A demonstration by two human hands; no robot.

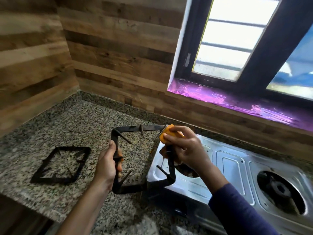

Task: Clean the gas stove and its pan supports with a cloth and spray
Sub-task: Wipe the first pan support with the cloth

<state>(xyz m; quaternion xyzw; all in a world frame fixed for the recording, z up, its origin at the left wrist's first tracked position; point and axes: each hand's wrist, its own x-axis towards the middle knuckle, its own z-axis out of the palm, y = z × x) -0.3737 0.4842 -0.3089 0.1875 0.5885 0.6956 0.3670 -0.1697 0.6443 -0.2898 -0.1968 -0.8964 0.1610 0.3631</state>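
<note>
A square pan support (145, 184) is held up in the air between the two hands, over the line where the counter (88, 119) meets the left end of the stove (237, 175). The left hand (108, 165) is clamped on the frame's left bar. The right hand (184, 146) is closed on an orange cloth (165, 134) pressed to the frame's far right corner. The right bar runs from that corner down toward the person, so the wipe is judged to follow it, and the right hand is the nearer one for it. A second support (59, 165) lies flat on the counter, well apart to the left. Open counter is left between the two frames. To the right the stove top is bare, with an open burner well (281, 190). No spray is in view.
</note>
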